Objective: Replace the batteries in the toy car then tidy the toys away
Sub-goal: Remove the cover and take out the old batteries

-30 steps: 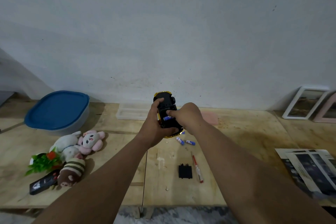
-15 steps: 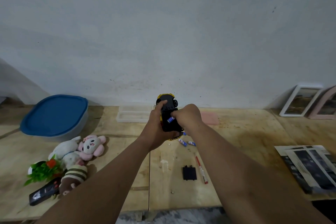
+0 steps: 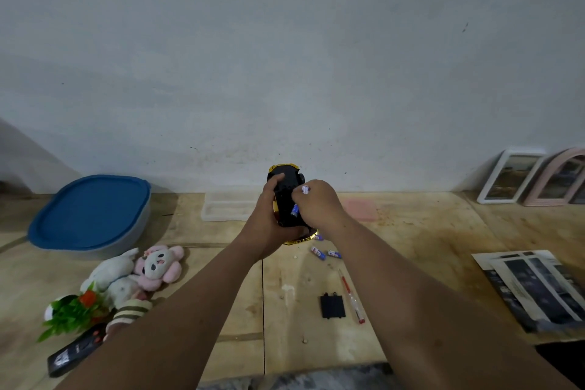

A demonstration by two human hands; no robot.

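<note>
— What does the head view take in?

— A pale plastered wall (image 3: 285,57) above a scuffed plywood tabletop (image 3: 427,231). At centre, a person's left hand (image 3: 269,218) wraps its grip round an upturned toy car (image 3: 286,199), black underside facing the camera and yellow body showing at both ends, held up off the tabletop.

— And the other hand?

— The right hand (image 3: 319,203) has its fingers curled, pinching a blue-and-white battery (image 3: 295,209) against the car's underside; a second battery end (image 3: 305,189) (white with red print) peeks out at the knuckles.

— Where are the loose parts?

— Spare batteries (image 3: 326,253) lie on the wood just below the hands. Nearer the camera sit a black battery cover (image 3: 331,306) and, just beside it, a red-and-clear screwdriver (image 3: 351,296).

— What about the left side?

— A tub with a blue lid (image 3: 90,210) stands near the wall. In front of it lies a heap of plush toys (image 3: 139,272), a green plastic plant (image 3: 68,315) and a black remote control (image 3: 74,353), partly hidden by the left forearm.

— The rest?

— A clear tray (image 3: 228,206) and a pink pad (image 3: 361,209) lie by the wall behind the hands. Picture frames (image 3: 538,177) lean at far right, with printed photographs (image 3: 531,288) stacked near the tabletop's edge.
</note>
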